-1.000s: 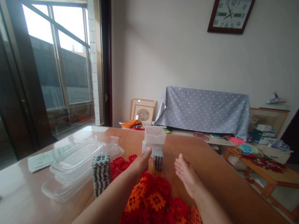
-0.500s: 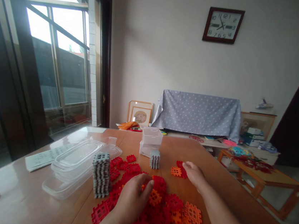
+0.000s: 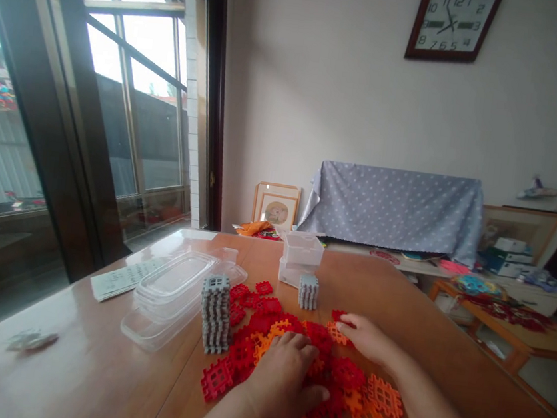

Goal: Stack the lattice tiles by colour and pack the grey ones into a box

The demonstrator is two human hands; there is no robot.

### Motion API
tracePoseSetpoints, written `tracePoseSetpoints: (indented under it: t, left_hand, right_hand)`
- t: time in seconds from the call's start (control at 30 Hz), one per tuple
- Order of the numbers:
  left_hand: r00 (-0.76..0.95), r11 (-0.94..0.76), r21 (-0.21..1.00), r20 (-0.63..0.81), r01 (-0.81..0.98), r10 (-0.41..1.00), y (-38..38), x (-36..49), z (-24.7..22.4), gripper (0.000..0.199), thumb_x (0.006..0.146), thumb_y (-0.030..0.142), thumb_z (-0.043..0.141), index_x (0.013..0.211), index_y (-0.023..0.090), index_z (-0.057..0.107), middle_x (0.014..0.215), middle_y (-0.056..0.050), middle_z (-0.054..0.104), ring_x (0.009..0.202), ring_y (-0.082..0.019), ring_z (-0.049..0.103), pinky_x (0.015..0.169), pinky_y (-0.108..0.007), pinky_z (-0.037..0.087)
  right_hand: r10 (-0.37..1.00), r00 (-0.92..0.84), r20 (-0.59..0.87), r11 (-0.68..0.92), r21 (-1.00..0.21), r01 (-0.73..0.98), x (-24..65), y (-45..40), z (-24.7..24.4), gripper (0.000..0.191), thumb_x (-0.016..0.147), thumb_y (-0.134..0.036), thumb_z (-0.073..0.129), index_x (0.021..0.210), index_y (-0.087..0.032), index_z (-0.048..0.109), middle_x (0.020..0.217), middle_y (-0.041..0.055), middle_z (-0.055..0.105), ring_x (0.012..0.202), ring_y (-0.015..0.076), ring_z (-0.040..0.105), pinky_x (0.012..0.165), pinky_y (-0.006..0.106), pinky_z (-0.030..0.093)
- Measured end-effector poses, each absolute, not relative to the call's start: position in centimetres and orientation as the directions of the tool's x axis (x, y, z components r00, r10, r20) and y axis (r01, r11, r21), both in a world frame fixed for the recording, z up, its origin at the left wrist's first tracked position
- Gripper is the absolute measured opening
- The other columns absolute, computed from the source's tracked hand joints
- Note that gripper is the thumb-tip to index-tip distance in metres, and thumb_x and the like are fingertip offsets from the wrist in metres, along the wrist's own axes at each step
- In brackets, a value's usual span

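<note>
Red and orange lattice pieces (image 3: 217, 379) lie in a loose pile on the wooden table. My left hand (image 3: 287, 374) rests over the middle of this pile, palm down, fingers spread and thumb apart. Right of the pile, my right hand (image 3: 369, 339) touches an orange lattice piece (image 3: 337, 333) with its fingertips; a red piece (image 3: 338, 315) lies just behind. Whether the right fingers grip anything is hard to see. A tall stack of grey lattice pieces (image 3: 215, 316) stands left of the pile, and a shorter grey stack (image 3: 308, 292) stands behind it.
Clear plastic lids and trays (image 3: 168, 297) lie at the left beside a paper booklet (image 3: 124, 277). Two translucent boxes (image 3: 302, 251) are stacked at the back. A small plastic packet (image 3: 31, 340) sits near left. A low wooden stand (image 3: 545, 340) is beyond the table's right side.
The view has turned left. My left hand has opened out flatter over the pile. My right hand has moved nearer, onto the orange piece beside the red one.
</note>
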State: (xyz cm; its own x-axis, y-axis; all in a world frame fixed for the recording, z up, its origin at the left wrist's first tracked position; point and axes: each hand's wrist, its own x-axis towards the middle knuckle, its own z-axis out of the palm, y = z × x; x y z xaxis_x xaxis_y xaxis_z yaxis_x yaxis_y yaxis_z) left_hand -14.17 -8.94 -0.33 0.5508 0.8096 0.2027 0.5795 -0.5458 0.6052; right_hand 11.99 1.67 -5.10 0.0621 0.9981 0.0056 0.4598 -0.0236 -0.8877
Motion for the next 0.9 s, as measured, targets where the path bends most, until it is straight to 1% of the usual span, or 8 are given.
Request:
tracePoseSetpoints:
  t: [0.1,0.2,0.3,0.37,0.57,0.7,0.83,0.9]
  left_hand:
    - [0.557,-0.529,0.616,0.170,0.584,0.813,-8.7,-14.3,-0.3,0.058,0.078,0.065,0.067,0.124,0.030,0.066,0.128,-0.015,0.060,0.118,-0.042,0.048,0.102,-0.055,0.036]
    - [0.540,-0.512,0.607,0.158,0.608,0.827,-8.5,-14.4,-0.4,0.065,0.075,0.066,0.068,0.128,0.029,0.065,0.135,-0.014,0.056,0.126,-0.043,0.044,0.107,-0.056,0.033]
    - [0.512,-0.510,0.540,0.163,0.669,0.844,-8.4,-14.5,-0.7,0.073,0.072,0.065,0.071,0.135,0.028,0.060,0.144,-0.012,0.052,0.134,-0.042,0.038,0.112,-0.055,0.029]
    - [0.511,-0.518,0.484,0.160,0.705,0.844,-8.3,-14.4,-0.9,0.074,0.071,0.062,0.072,0.135,0.027,0.059,0.143,-0.011,0.053,0.132,-0.040,0.041,0.112,-0.054,0.031]
    - [0.522,-0.546,0.393,0.177,0.739,0.834,-7.9,-14.4,-1.0,0.045,0.075,0.045,0.070,0.116,0.027,0.066,0.118,-0.008,0.064,0.114,-0.032,0.054,0.101,-0.043,0.044]
    - [0.502,-0.543,0.368,0.210,0.755,0.839,-7.7,-14.5,-1.0,0.019,0.080,0.028,0.060,0.098,0.025,0.066,0.106,-0.007,0.067,0.105,-0.028,0.058,0.096,-0.039,0.045]
    - [0.483,-0.535,0.365,0.230,0.762,0.845,-7.4,-14.9,-1.0,0.016,0.080,0.021,0.056,0.093,0.025,0.065,0.102,-0.005,0.067,0.101,-0.026,0.059,0.092,-0.036,0.045]
    - [0.476,-0.533,0.371,0.239,0.761,0.846,-7.2,-15.1,-0.8,0.017,0.081,0.020,0.054,0.093,0.026,0.065,0.100,-0.005,0.067,0.101,-0.025,0.060,0.090,-0.035,0.044]
  right_hand:
    - [1.000,-0.012,-0.015,-0.010,-0.921,0.388,11.6,-0.4,-3.9,0.043,0.077,-0.048,0.073,0.109,-0.020,0.076,0.112,0.0083,0.077,0.108,0.0295,0.069,0.102,0.040,0.047]
    - [1.000,0.000,-0.016,-0.015,-0.946,0.324,11.7,-1.7,-2.9,0.052,0.079,-0.054,0.068,0.117,-0.019,0.073,0.116,0.0100,0.076,0.108,0.0300,0.070,0.101,0.043,0.049]
    - [0.996,0.066,0.058,0.026,-0.912,0.409,12.1,-2.2,-3.2,0.051,0.084,-0.055,0.061,0.117,-0.018,0.072,0.119,0.0119,0.075,0.112,0.0294,0.069,0.100,0.042,0.050]
    - [0.992,0.080,0.093,0.046,-0.887,0.460,12.3,-2.3,-4.1,0.049,0.084,-0.051,0.060,0.118,-0.017,0.071,0.120,0.0122,0.074,0.115,0.0285,0.068,0.101,0.040,0.050]
    - [0.992,-0.034,0.124,0.124,-0.850,0.513,12.0,-2.4,-6.0,0.044,0.084,-0.042,0.059,0.121,-0.020,0.070,0.119,0.0084,0.075,0.114,0.0257,0.068,0.099,0.037,0.051]
    - [0.986,0.004,0.165,0.139,-0.847,0.512,11.9,-1.5,-6.6,0.046,0.089,-0.040,0.048,0.124,-0.016,0.067,0.110,0.0081,0.077,0.103,0.0231,0.072,0.093,0.035,0.055]
    - [0.978,0.049,0.201,0.139,-0.816,0.561,12.3,-0.7,-7.1,0.047,0.089,-0.042,0.050,0.126,-0.017,0.065,0.122,0.0105,0.073,0.114,0.0245,0.068,0.102,0.037,0.050]
    - [0.971,0.046,0.233,0.147,-0.742,0.654,12.3,-0.6,-7.2,0.053,0.091,-0.044,0.049,0.135,-0.017,0.060,0.134,0.0128,0.067,0.125,0.0263,0.061,0.108,0.040,0.045]
